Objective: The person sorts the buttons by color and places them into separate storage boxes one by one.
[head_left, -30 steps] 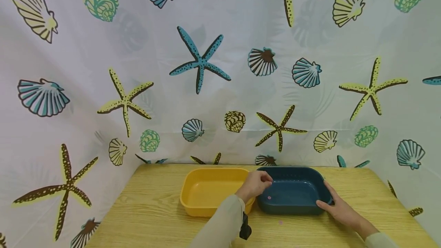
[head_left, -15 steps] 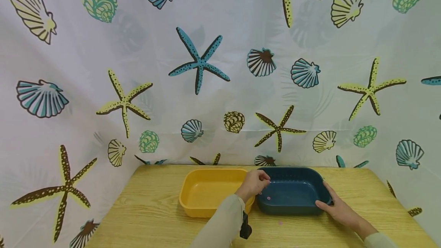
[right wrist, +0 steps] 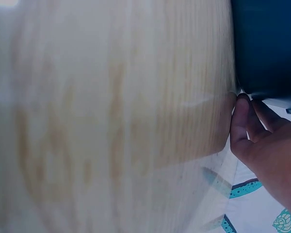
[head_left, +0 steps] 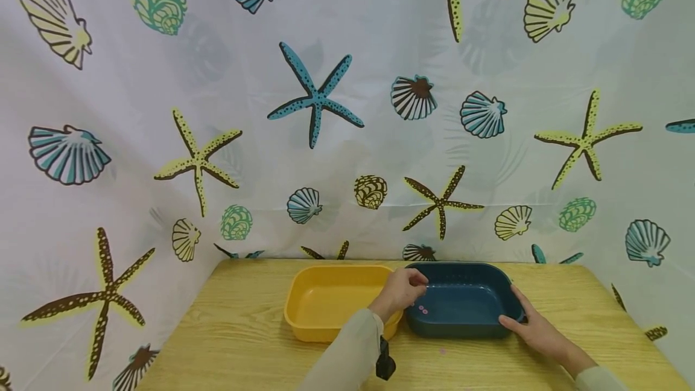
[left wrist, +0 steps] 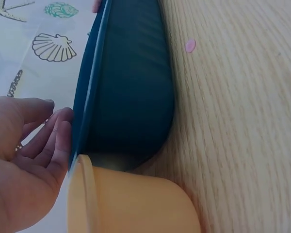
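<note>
My left hand [head_left: 402, 291] hovers over the left end of a dark blue plastic tub [head_left: 461, 330], its fingers bent. In the left wrist view, thumb and fingertips are close together beside the rim of the blue tub [left wrist: 131, 82]; whether something tiny is between them is hidden. Small pink discs [head_left: 425, 312] show inside the tub near its front left. My right hand [head_left: 534, 324] holds the tub's right end, thumb toward the front side. The right wrist view has the right hand [right wrist: 266, 141] against the tub's corner [right wrist: 271, 43].
A yellow tub [head_left: 290, 306] stands directly left of the blue one, beneath my left forearm. One pink disc [head_left: 442, 351] lies on the wooden table [head_left: 228, 324] in front of the blue tub. A shell-and-starfish curtain [head_left: 336, 162] surrounds the table.
Another pink disc now shows beside the first one in the blue tub, below my left hand. My left hand shifts only slightly. The right hand keeps its hold on the tub.
</note>
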Tool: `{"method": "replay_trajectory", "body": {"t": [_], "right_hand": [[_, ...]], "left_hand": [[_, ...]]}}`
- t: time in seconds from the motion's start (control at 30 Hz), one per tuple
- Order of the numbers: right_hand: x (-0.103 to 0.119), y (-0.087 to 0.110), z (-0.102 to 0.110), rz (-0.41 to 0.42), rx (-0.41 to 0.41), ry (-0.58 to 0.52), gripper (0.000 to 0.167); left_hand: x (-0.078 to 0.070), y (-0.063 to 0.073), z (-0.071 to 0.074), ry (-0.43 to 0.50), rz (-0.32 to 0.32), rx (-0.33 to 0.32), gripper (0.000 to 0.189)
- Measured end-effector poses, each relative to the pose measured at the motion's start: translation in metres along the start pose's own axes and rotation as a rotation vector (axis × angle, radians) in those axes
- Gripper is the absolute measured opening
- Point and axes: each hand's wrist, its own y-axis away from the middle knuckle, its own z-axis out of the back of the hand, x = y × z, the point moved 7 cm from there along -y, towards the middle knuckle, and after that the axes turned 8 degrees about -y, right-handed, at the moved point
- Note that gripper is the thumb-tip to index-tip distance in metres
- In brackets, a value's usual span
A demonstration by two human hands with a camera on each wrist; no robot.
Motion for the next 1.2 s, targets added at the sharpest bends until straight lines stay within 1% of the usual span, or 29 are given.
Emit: {"method": "replay_trajectory", "body": {"t": [0.17,0.3,0.43,0.57,0.67,0.83,1.07,1.2], "right_hand": [[0.001,0.0,-0.001,-0.004,0.01,-0.019,0.091],[0.001,0.001,-0.001,-0.003,0.019,-0.037,0.09],[0.0,0.0,-0.001,0.008,0.02,-0.042,0.09],[-0.002,-0.001,-0.001,0.004,0.018,-0.056,0.09],[-0.003,-0.001,-0.001,0.0,0.017,-0.056,0.09],[-0.002,-0.001,-0.001,0.004,0.019,-0.046,0.09],[-0.004,-0.003,-0.001,0.004,0.019,-0.056,0.09],[-0.004,-0.003,-0.001,0.006,0.021,-0.055,0.09]], "left_hand": [[-0.011,0.009,0.001,-0.05,-0.059,0.049,0.011],[-0.022,0.02,-0.003,-0.062,-0.093,0.138,0.01],[-0.031,0.03,-0.008,-0.06,-0.109,0.23,0.011],[-0.037,0.039,-0.012,-0.078,-0.132,0.271,0.011],[-0.038,0.045,-0.016,-0.102,-0.155,0.286,0.011],[-0.036,0.053,-0.025,-0.114,-0.198,0.327,0.012],[-0.034,0.063,-0.036,-0.205,-0.275,0.35,0.014],[-0.028,0.066,-0.043,-0.19,-0.289,0.37,0.019]]}}
